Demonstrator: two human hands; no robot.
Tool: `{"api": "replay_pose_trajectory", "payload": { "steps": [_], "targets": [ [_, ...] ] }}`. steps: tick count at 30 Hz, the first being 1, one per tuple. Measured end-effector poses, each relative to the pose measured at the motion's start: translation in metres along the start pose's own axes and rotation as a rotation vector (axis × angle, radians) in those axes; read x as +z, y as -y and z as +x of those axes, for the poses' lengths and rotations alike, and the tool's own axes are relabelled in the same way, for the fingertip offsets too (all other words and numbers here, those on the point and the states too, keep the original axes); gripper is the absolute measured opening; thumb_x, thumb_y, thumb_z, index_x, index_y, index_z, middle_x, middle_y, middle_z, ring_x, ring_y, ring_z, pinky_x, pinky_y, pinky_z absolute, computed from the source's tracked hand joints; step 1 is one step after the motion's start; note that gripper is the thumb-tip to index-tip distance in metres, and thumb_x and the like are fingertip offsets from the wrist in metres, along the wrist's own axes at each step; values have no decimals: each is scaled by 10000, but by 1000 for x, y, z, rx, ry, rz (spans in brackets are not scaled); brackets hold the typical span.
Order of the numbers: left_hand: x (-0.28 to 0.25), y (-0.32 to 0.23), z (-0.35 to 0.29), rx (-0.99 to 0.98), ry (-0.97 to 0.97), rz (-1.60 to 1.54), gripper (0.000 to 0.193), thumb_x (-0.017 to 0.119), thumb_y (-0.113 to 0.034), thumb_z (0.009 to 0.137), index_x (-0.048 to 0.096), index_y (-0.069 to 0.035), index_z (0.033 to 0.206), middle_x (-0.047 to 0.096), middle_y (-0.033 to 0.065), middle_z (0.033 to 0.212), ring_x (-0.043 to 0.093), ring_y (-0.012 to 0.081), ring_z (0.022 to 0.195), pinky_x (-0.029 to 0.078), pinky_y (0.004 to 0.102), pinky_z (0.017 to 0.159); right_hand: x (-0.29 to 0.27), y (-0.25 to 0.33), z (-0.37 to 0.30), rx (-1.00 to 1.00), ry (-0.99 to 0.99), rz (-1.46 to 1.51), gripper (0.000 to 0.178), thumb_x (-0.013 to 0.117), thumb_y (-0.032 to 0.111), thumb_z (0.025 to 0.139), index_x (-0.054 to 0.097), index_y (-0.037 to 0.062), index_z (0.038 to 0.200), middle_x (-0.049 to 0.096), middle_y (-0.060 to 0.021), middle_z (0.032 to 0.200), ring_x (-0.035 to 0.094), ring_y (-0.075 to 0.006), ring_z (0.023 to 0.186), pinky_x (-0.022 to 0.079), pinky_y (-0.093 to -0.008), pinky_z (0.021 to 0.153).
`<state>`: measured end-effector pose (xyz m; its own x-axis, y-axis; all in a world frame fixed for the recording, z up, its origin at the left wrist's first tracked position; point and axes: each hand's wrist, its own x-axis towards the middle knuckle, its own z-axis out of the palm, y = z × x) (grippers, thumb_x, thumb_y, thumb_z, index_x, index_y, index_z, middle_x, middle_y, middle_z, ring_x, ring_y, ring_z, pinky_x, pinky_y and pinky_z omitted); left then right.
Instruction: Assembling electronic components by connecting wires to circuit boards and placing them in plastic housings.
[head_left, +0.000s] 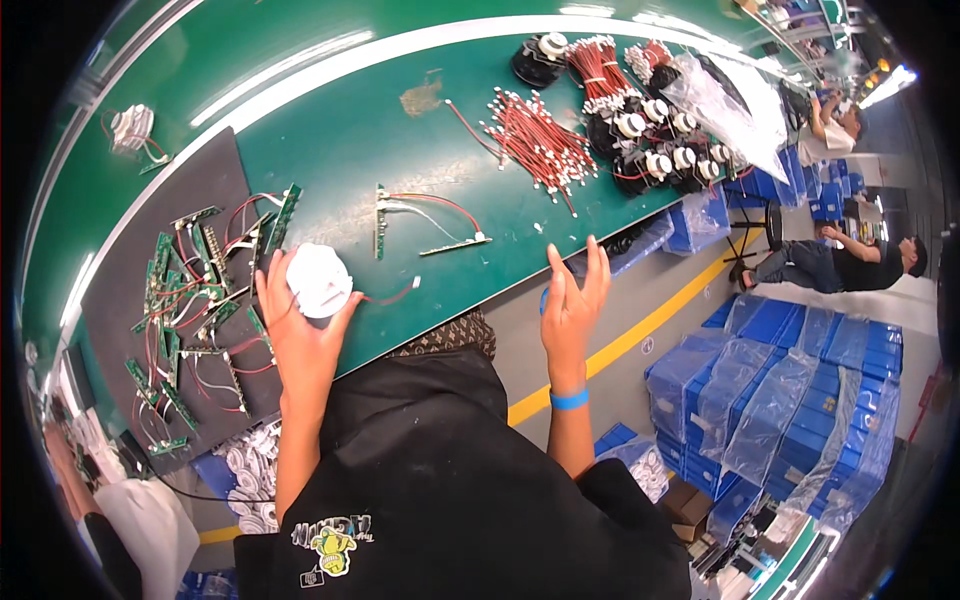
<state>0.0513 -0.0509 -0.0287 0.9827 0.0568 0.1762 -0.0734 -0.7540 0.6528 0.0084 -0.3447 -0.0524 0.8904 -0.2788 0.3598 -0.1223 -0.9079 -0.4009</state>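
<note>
My left hand [304, 335] grips a white round plastic housing [320, 280] between thumb and fingers, just above the green table. A short red wire [390, 297] with a small white connector sticks out to its right. My right hand [572, 312] is raised off the table's front edge, fingers stretched and apart, with no held thing visible; a bit of blue shows at its side. Between the hands, farther back, lie two narrow green circuit boards [380, 222] joined by red and white wires. Left of my left hand, many wired circuit boards [205, 265] are heaped on a dark mat [115, 325].
Red wire bundles [545, 145] lie at the back right, beside black-and-white round parts [650, 150] and a clear plastic bag [730, 110]. Another white part [132, 128] sits far left. Blue crates [790, 400] stand on the floor at right. Other people [865, 265] are beyond.
</note>
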Motion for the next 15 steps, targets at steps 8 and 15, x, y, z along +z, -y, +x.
{"api": "replay_pose_trajectory", "payload": {
  "steps": [8,15],
  "targets": [
    [-5,-1,-9,-3,113,-74,922,776,-220,726,223,65,1407,392,218,1375,341,392,1298,230,470,1108,-8,28,-46,-93,-24,273,283,479,18,882,695,-4,701,669,-108,985,582,-292,1014,479,-366,823],
    [-32,-4,-24,-56,232,-141,833,720,-149,778,231,41,1425,336,217,1427,285,356,1353,249,399,1110,34,119,26,-311,-56,310,595,625,23,808,377,-46,1344,603,-180,1140,548,-356,1072,396,-422,974]
  ]
}}
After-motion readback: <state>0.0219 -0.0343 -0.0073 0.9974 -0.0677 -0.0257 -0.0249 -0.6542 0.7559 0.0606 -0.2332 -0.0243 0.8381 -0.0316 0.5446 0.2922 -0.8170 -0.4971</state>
